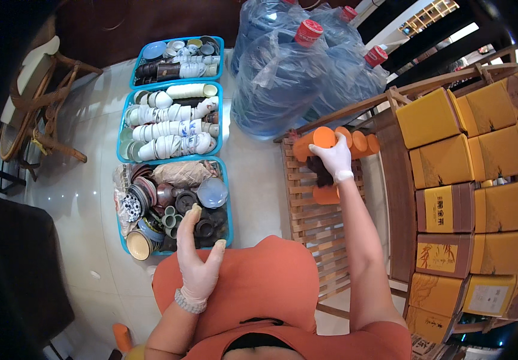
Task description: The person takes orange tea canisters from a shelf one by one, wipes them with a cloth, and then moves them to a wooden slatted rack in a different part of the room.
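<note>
My right hand [336, 158], in a white glove, grips an orange cylindrical canister [307, 146] above a slatted wooden bench [301, 216]. Several more orange canisters [359, 142] lie just beyond that hand. Below it are a dark brown object [319, 172], partly covered, and another orange piece [325, 195]. In front of my body, my left hand [199, 265] holds nothing; its gloved fingers and thumb are apart. It hovers by the near blue plastic basket [229, 220], which holds bowls, small cups, a brown pot and a pale blue dish [212, 192].
Two more blue baskets [121, 135] [134, 81] of stacked cups stand farther off. Large plastic-wrapped water bottles [272, 85] with red caps are at the back. Yellow boxes [441, 166] fill the right side. A rattan chair [45, 99] and a dark seat [25, 261] are left.
</note>
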`<state>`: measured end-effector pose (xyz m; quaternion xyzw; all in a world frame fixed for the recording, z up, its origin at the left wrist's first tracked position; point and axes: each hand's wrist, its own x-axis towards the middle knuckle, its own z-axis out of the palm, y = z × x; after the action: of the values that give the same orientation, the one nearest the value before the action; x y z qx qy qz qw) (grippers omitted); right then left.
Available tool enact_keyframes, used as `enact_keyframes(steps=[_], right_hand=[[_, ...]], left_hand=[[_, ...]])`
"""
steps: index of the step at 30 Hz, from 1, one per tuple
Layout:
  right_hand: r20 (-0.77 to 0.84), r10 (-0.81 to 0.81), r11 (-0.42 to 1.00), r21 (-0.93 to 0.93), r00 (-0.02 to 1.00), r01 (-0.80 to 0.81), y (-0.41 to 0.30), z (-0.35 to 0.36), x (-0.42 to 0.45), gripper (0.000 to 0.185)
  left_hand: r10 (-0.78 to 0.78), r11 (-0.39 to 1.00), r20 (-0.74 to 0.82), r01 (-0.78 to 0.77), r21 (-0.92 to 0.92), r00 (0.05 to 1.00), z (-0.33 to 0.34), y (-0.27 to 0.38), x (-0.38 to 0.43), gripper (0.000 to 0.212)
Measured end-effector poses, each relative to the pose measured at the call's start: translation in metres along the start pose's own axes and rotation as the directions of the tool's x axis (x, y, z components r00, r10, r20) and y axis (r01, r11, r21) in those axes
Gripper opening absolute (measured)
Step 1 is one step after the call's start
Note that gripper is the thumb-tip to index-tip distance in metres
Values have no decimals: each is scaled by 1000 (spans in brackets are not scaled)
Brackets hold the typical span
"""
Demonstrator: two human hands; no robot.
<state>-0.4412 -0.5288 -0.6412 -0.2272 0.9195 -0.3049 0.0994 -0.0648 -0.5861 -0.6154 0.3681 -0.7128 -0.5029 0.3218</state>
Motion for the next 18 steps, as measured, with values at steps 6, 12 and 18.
enact_keyframes(steps=[6, 12, 18], right_hand=[[93, -72, 964, -249, 993, 93, 12, 50, 62, 89], [207, -168, 947, -239, 964, 217, 26, 34, 55, 81], [190, -184, 739, -620, 964, 263, 46, 37, 81, 83]], left_hand=[[-13, 1000, -109, 13, 0, 994, -23, 3, -14, 57], [226, 946, -357, -115, 304, 907, -82, -4, -61, 31], [-368, 736, -747, 665, 130, 553, -116, -150, -179, 15]])
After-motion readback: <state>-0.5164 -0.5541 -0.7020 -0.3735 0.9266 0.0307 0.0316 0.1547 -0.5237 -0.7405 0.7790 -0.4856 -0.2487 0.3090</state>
